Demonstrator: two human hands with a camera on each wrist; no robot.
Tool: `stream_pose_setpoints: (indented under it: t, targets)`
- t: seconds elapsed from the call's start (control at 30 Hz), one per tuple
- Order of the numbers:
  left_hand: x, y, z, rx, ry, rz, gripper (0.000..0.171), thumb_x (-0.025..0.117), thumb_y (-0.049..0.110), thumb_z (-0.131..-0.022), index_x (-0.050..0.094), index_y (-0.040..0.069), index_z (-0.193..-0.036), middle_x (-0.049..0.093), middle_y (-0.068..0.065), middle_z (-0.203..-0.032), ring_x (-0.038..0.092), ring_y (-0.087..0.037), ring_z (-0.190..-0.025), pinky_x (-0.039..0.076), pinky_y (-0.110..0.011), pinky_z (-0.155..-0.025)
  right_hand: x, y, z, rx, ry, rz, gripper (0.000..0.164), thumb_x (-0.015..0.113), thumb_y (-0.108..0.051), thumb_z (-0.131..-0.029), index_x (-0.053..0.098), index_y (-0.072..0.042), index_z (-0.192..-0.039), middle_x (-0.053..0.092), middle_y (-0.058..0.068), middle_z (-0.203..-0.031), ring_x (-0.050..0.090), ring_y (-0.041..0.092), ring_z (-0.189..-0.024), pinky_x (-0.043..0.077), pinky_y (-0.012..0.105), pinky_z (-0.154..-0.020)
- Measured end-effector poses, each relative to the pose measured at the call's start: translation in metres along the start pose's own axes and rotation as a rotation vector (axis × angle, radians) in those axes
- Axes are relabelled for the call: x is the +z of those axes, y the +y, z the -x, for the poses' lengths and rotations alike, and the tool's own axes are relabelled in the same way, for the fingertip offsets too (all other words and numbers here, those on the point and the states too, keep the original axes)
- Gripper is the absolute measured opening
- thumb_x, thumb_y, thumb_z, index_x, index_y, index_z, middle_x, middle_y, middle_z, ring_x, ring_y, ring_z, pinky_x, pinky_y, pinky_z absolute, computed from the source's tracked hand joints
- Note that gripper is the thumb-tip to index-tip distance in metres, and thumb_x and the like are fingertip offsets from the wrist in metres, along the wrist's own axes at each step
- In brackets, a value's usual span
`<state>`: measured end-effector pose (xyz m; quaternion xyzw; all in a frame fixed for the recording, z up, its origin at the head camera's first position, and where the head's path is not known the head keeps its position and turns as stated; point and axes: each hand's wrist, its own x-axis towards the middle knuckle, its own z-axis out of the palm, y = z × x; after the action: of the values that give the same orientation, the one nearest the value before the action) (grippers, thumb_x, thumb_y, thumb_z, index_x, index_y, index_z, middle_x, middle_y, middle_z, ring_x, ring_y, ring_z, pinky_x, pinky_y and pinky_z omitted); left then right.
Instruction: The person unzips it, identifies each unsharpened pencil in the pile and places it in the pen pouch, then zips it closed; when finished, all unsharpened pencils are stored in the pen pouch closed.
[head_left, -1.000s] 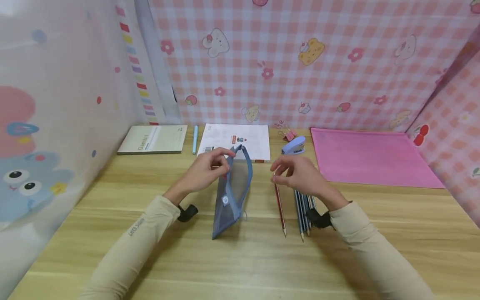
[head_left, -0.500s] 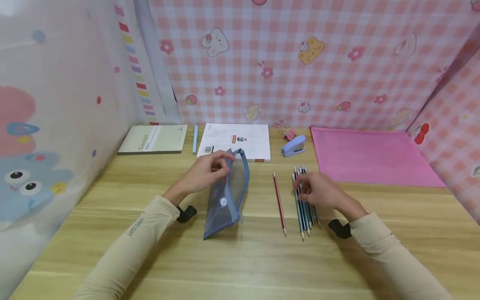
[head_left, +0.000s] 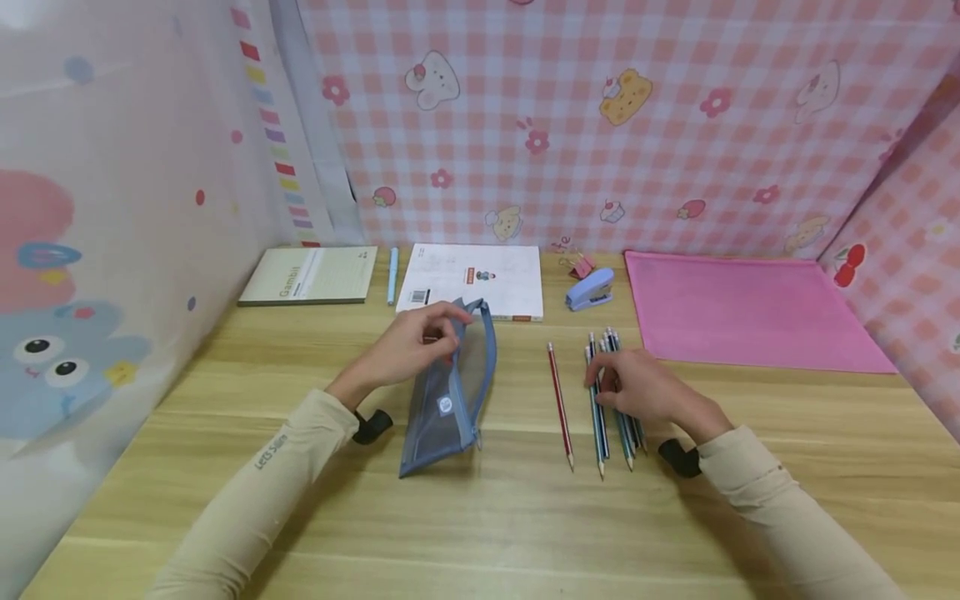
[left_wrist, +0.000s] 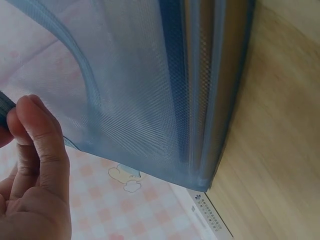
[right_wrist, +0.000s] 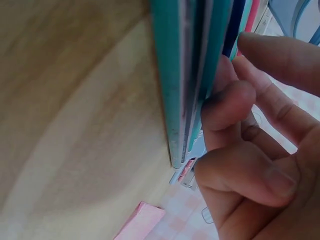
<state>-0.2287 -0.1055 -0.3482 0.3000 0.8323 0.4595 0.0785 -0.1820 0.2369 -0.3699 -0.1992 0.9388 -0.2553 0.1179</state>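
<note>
Showing a parted mouth, the see-through blue-grey pouch [head_left: 432, 427] is in front of the white book [head_left: 472, 271], pinched at its top edge by the left hand [head_left: 405, 346]. Farther right, the right hand [head_left: 645, 383] touches the blue-green pencils [head_left: 599, 437]; whether it grips one, I cannot tell.

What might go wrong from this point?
The pencils lie loose beside one another at the right hand, so handling a few could make others roll or fan out. The red pencil lies apart, between that hand and the mesh pouch, and might get knocked. Only the left hand pinches the pouch's rim, at one side, so its open mouth could sag or narrow.
</note>
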Motion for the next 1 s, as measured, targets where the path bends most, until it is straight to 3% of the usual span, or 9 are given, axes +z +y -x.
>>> stream_pose_setpoints:
  t: [0.2, 0.33, 0.57, 0.7, 0.93, 1.0]
  targets:
    - [0.000, 0.000, -0.002, 0.010, -0.011, -0.011, 0.035, 0.054, 0.001, -0.094, 0.061, 0.004, -0.128, 0.067, -0.007, -0.079, 0.067, -0.017, -0.071, 0.054, -0.026, -0.065, 0.000, -0.001, -0.002, -0.022, -0.016, 0.028, 0.007, 0.070, -0.004, -0.089, 0.065, -0.008, -0.092, 0.063, 0.003, -0.077, 0.053, 0.012, -0.069, 0.046, 0.026, -0.061]
    - [0.001, 0.003, -0.002, -0.001, -0.017, -0.012, 0.034, 0.054, 0.002, -0.095, 0.061, 0.004, -0.129, 0.067, -0.007, -0.078, 0.068, -0.016, -0.072, 0.057, -0.030, -0.068, 0.000, -0.005, -0.007, -0.023, -0.024, 0.107, 0.006, 0.073, -0.009, -0.088, 0.066, -0.009, -0.089, 0.064, 0.002, -0.078, 0.055, 0.012, -0.070, 0.047, 0.028, -0.064]
    - [0.002, 0.005, -0.004, -0.004, -0.031, -0.016, 0.034, 0.055, 0.002, -0.095, 0.060, 0.003, -0.129, 0.067, -0.007, -0.079, 0.068, -0.015, -0.072, 0.059, -0.032, -0.070, -0.004, -0.016, -0.021, 0.061, -0.015, 0.222, 0.017, 0.075, -0.010, -0.082, 0.068, -0.008, -0.097, 0.066, 0.006, -0.084, 0.054, 0.017, -0.069, 0.045, 0.029, -0.061]
    - [0.002, 0.008, -0.006, 0.001, -0.038, -0.026, 0.035, 0.055, 0.002, -0.095, 0.060, 0.003, -0.129, 0.067, -0.007, -0.079, 0.068, -0.015, -0.072, 0.058, -0.031, -0.070, -0.005, -0.021, -0.030, 0.142, -0.013, 0.206, 0.029, 0.074, -0.004, -0.075, 0.069, -0.007, -0.103, 0.069, 0.015, -0.099, 0.052, 0.022, -0.073, 0.043, 0.028, -0.058]
    - [0.000, 0.009, -0.007, 0.020, -0.027, -0.026, 0.033, 0.054, 0.003, -0.095, 0.061, 0.006, -0.127, 0.067, -0.006, -0.078, 0.067, -0.020, -0.072, 0.054, -0.030, -0.068, -0.001, -0.021, -0.041, 0.178, 0.005, 0.178, 0.031, 0.072, -0.006, -0.068, 0.067, -0.011, -0.098, 0.062, 0.009, -0.080, 0.049, 0.021, -0.067, 0.039, 0.029, -0.056]
    - [-0.001, 0.009, -0.006, 0.021, -0.024, -0.027, 0.033, 0.053, 0.003, -0.095, 0.061, 0.007, -0.127, 0.066, -0.005, -0.078, 0.067, -0.026, -0.073, 0.052, -0.028, -0.067, -0.001, -0.020, -0.041, 0.167, 0.012, 0.138, 0.034, 0.075, -0.008, -0.070, 0.068, -0.011, -0.103, 0.064, 0.010, -0.088, 0.046, 0.019, -0.065, 0.038, 0.029, -0.057]
